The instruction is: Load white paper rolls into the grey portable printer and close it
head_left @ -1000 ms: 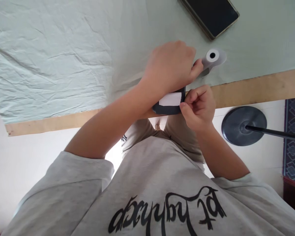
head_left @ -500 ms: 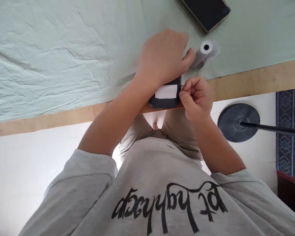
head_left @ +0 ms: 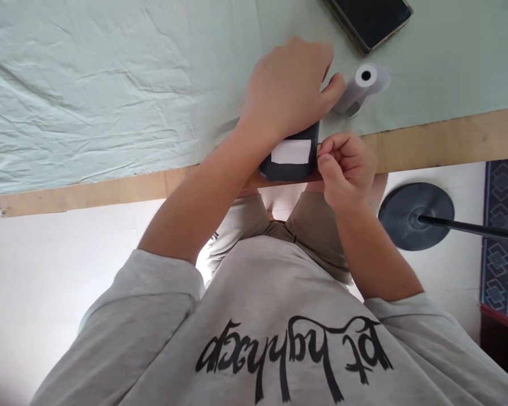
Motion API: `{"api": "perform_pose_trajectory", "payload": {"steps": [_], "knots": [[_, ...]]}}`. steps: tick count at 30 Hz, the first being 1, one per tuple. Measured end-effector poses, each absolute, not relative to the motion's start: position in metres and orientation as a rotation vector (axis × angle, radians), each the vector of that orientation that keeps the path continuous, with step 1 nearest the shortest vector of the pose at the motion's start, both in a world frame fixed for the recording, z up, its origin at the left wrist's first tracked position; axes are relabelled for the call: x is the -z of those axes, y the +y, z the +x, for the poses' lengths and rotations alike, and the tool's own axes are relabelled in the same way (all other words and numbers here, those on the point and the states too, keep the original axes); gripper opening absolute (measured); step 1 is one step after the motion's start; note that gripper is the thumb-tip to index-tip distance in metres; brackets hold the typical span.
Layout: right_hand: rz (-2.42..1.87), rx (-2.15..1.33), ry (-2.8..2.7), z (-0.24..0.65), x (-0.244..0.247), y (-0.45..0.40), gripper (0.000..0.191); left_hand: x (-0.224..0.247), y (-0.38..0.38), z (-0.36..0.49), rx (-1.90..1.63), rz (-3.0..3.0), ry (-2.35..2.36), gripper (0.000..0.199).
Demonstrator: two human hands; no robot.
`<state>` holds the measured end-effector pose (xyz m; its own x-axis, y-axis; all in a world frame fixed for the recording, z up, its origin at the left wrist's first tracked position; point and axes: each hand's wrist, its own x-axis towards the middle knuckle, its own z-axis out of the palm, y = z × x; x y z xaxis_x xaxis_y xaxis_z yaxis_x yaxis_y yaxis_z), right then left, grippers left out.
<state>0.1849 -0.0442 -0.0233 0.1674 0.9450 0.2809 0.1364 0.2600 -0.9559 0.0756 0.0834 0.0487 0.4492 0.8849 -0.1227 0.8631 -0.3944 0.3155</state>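
Note:
A black device (head_left: 288, 172) lies at the table's near edge, with a strip of white paper (head_left: 291, 151) across it. My left hand (head_left: 292, 84) arches over its far part, palm down; its wrist hides some of the device, and whatever is under the palm cannot be seen. Beside the device's right edge, my right hand (head_left: 347, 166) is closed, thumb against curled fingers, the pinched spot too small to make out. A white paper roll (head_left: 358, 90) with a dark core and a loose end rests just right of my left thumb.
A dark phone (head_left: 375, 20) lies at the table's far side. Pale green cloth (head_left: 110, 101) covers the wooden-edged table (head_left: 440, 138). Below on the floor, a round black base (head_left: 415, 216) with a pole stands at the right, near a patterned blue mat (head_left: 502, 225).
The whole view has shifted slightly, so the table items appear a little further right and mostly higher. Both hands keep nearly the same pose around the device.

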Motion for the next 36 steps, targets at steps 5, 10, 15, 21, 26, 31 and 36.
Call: {"api": "perform_pose_trajectory", "payload": {"steps": [5, 10, 15, 21, 26, 31, 36], "knots": [[-1.139, -0.827, -1.281, 0.186, 0.023, -0.044, 0.038, -0.049, 0.084, 0.077, -0.061, 2.349, 1.51, 0.035], [-1.102, -0.871, -1.278, 0.187, 0.025, -0.044, 0.035, -0.045, 0.083, 0.077, -0.085, 2.368, 1.528, 0.034], [-1.106, -0.86, -1.296, 0.187, 0.024, -0.043, 0.037, -0.044, 0.083, 0.078, -0.111, 2.371, 1.546, 0.032], [-1.155, -0.852, -1.316, 0.187, 0.022, -0.043, 0.048, -0.046, 0.082, 0.078, -0.113, 2.373, 1.538, 0.032], [-1.175, -0.851, -1.34, 0.188, 0.022, -0.042, 0.053, -0.047, 0.08, 0.076, -0.198, 2.344, 1.497, 0.029], [-1.187, -0.854, -1.328, 0.187, 0.018, -0.042, 0.053, -0.049, 0.082, 0.076, -0.157, 2.348, 1.465, 0.031], [-1.283, -0.883, -1.316, 0.185, 0.012, -0.042, 0.058, -0.046, 0.087, 0.08, -0.014, 2.378, 1.527, 0.033]]}}
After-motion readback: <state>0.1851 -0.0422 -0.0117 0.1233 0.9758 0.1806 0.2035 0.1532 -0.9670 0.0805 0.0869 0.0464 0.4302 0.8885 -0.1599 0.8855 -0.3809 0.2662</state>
